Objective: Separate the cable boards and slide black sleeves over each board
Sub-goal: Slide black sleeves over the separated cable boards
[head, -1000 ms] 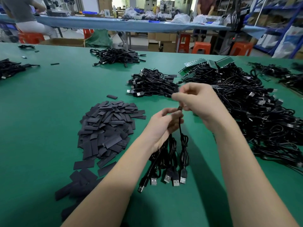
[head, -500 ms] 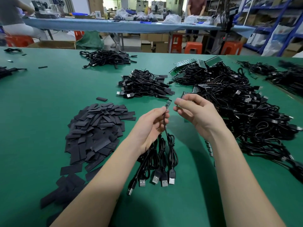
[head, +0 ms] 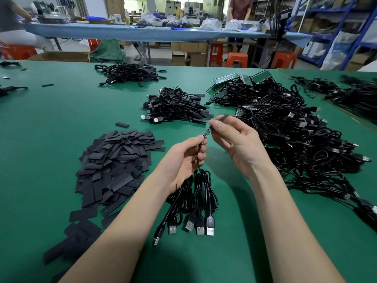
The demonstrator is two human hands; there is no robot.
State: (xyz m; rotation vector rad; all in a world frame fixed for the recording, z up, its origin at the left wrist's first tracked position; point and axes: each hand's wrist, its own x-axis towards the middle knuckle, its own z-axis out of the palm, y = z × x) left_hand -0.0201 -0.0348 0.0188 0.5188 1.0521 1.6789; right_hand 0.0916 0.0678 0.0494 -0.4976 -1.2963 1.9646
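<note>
My left hand (head: pixel 184 160) grips a bundle of black USB cables (head: pixel 199 203) that hang down with their plugs near the table. One cable rises from its fingertips and ends in a small board (head: pixel 207 133). My right hand (head: pixel 234 139) pinches a black sleeve (head: pixel 222 117) at the board's far end; the sleeve covers the board's tip. A heap of flat black sleeves (head: pixel 114 164) lies on the green table to the left of my hands.
A large tangle of cables with green boards (head: pixel 285 127) fills the right side. Smaller cable bundles (head: pixel 173 107) lie ahead, another pile (head: pixel 128 73) farther back. Orange stools and a blue table stand beyond the table's far edge, with people there.
My right hand, empty half a second ago, now pinches a black sleeve at the board's tip. My left hand keeps its grip on the cables.
</note>
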